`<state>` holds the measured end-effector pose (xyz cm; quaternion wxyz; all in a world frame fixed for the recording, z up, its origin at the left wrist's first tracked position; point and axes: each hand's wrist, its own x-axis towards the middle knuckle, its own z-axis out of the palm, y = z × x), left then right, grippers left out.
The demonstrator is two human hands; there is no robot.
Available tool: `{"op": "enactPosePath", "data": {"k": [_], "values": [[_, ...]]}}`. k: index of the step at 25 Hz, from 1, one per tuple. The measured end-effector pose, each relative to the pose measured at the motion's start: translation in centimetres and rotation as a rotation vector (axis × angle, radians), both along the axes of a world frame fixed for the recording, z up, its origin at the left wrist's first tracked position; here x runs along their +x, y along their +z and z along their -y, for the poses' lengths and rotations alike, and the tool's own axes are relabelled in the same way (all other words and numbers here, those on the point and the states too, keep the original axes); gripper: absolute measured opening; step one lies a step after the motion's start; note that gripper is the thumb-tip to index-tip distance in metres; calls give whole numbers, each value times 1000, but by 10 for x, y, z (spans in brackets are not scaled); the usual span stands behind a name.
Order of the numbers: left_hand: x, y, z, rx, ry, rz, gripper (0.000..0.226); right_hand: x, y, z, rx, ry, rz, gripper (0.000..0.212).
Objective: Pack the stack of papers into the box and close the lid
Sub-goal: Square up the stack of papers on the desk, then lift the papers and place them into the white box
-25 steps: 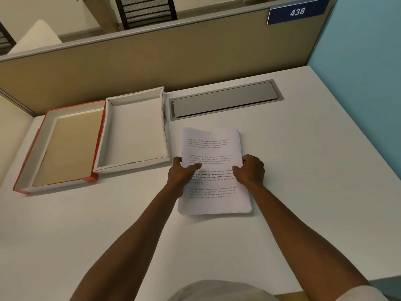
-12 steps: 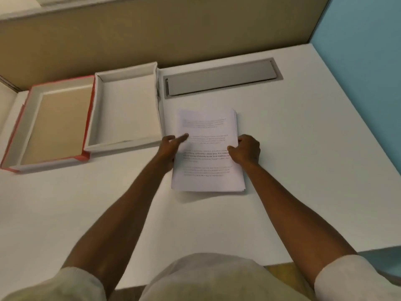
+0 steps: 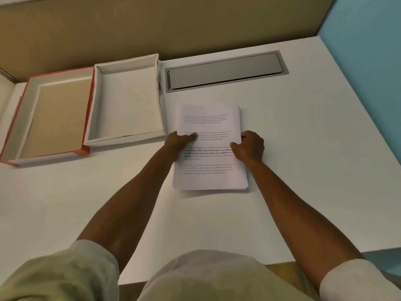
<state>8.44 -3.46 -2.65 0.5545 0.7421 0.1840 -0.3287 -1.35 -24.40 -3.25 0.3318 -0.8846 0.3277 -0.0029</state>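
White paper stack sits flat on the worktop, just to the right of the box, and both hands are clamped on its long edges about halfway up. Left hand has its thumb laid over the top sheet with the fingers apparently tucked under the edge (can't actually see them). Right hand is curled around the opposite edge the same way, thumb on top. So both are closed on the stack, neither on anything else. My guess is the side grip is there so the sheets stay squared up and don't fan out on the lift; the far right corner already looks a bit stepped.

Box is open and nothing is inside, with its near right corner almost touching the left hand. Lid, the one with the red outside, lies upside down to the left of the box, pressed right against it. That setup makes sense: the papers only need a short hop left, then the lid flips over on top.

What's in the way? Mostly the box's right wall, which the stack has to clear before going down. The grey cable hatch at the back sits flush in the worktop, so it's no bother. Partitions hem in the back and the right side.
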Motion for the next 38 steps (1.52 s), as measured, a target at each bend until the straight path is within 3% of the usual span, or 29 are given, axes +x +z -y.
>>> {"op": "enactPosePath", "data": {"k": [5, 9, 14, 16, 17, 20, 24, 27, 29, 33, 38], "values": [[-18, -11, 2, 10, 101, 171, 45, 1, 4, 1, 37, -5, -34, 32], [-33, 4, 6, 12, 114, 307, 49, 6, 8, 2, 225, -43, -26, 52], [-60, 29, 0, -169, 55, 552, 47, 10, 23, 10, 686, -235, 128, 86], [-63, 37, -5, -219, 60, 577, 48, 11, 32, 14, 999, -172, 171, 84], [-62, 39, -7, -225, 59, 586, 49, 10, 39, 14, 1074, -122, 190, 73], [-63, 47, -5, -197, 103, 598, 53, 8, 60, -3, 914, -141, 273, 43], [-63, 63, -4, -228, 178, 654, 53, 2, 84, -24, 672, -92, 547, 52], [-62, 68, -9, -270, 198, 684, 51, -8, 90, -26, 639, -5, 675, 62], [-67, 63, -14, -280, 192, 675, 53, -18, 83, -31, 573, 47, 704, 67], [-75, 52, -20, -261, 142, 683, 56, -28, 70, -30, 539, 75, 699, 55], [-83, 56, -9, -206, 222, 706, 41, -30, 73, -45, 553, -121, 666, 47]]}}
